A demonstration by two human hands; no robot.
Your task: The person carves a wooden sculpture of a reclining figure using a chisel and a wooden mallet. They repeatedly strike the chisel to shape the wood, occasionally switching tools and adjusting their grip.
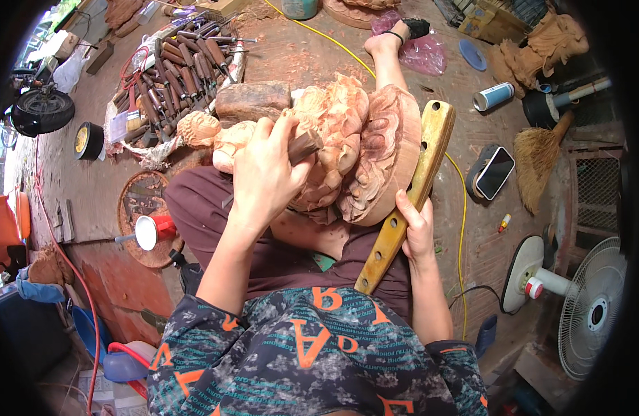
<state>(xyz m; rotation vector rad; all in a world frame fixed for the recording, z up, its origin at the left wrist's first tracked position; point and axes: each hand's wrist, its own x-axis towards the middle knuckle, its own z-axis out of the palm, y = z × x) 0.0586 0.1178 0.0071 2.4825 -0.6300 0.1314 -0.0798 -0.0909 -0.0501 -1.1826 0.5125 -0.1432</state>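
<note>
A carved wooden figure (333,145) with a round, curly-haired head lies across my lap, its head to the left and its broad base to the right. My left hand (267,163) is closed around a dark wooden handle (305,147) over the figure's upper body. It looks like a carving chisel, but its blade is hidden. My right hand (418,225) grips a long yellow-brown bar with holes (396,229), thumb on its near face. The bar slants along the figure's base, its lower end near my shirt.
Many wood-handled carving chisels (184,73) lie in a tray at upper left, beside a brush (132,119). A wooden block (252,102) rests behind the figure. A phone (495,172), spray can (494,97), straw broom (538,163) and fan (597,312) stand right. A red-and-white cup (153,232) is left.
</note>
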